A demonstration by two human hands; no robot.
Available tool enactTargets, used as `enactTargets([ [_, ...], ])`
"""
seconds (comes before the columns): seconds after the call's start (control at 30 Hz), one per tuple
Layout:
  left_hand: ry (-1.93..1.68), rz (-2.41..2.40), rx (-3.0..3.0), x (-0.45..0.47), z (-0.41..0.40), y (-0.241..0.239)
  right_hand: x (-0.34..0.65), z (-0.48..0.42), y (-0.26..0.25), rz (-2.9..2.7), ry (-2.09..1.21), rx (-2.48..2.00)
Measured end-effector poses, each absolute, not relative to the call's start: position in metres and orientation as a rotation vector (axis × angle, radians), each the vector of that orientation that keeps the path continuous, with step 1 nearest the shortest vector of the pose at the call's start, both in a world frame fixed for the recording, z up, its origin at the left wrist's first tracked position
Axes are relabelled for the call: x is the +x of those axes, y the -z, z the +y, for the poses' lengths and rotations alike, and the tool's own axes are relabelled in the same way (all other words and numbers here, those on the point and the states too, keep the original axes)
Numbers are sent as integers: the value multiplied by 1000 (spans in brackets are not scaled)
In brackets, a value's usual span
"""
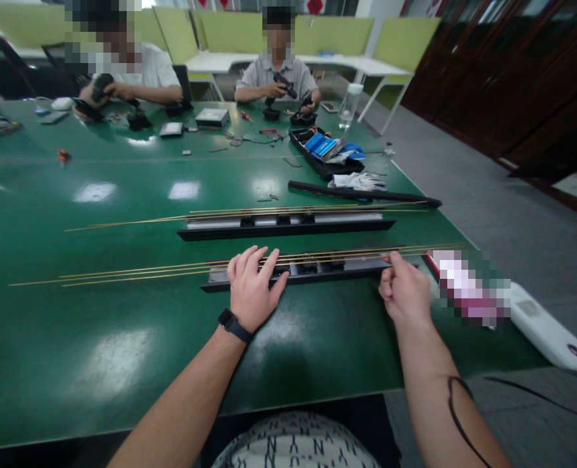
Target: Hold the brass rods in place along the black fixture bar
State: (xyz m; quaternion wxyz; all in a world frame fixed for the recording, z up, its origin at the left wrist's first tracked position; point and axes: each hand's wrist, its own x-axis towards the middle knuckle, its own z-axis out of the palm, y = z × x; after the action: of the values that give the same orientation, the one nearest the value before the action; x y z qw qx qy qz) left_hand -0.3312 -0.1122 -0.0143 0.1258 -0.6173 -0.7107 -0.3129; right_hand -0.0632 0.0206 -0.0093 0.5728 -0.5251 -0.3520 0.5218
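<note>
Nearest me lies a long black channel [293, 278] with a grey inside and small black fittings. Several thin brass-coloured rods [136, 271] run along its top and stick out past both ends. Across the rods and the channel, left of its middle, rests my left hand [254, 286], open with fingers spread. My right hand [408, 289] is closed near the channel's right end, thumb and forefinger together beside the rods; what lies between them is hidden. Behind this is a second black channel [288, 229], with similar thin rods [249, 212] over it.
A black tube [361, 193], white gloves [359, 181] and a black tray [330, 170] of blue items lie further back. To the right sit a pixelated pink object [468, 292] and a white power strip [544, 328]. Two people work across the green table [136, 364].
</note>
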Motion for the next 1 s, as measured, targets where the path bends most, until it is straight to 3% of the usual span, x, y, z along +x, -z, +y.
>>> enactTargets([
  [1.0,916,-2086,-1794,-331,-112,13,-62,20,11,-864,-1245,-1225],
])
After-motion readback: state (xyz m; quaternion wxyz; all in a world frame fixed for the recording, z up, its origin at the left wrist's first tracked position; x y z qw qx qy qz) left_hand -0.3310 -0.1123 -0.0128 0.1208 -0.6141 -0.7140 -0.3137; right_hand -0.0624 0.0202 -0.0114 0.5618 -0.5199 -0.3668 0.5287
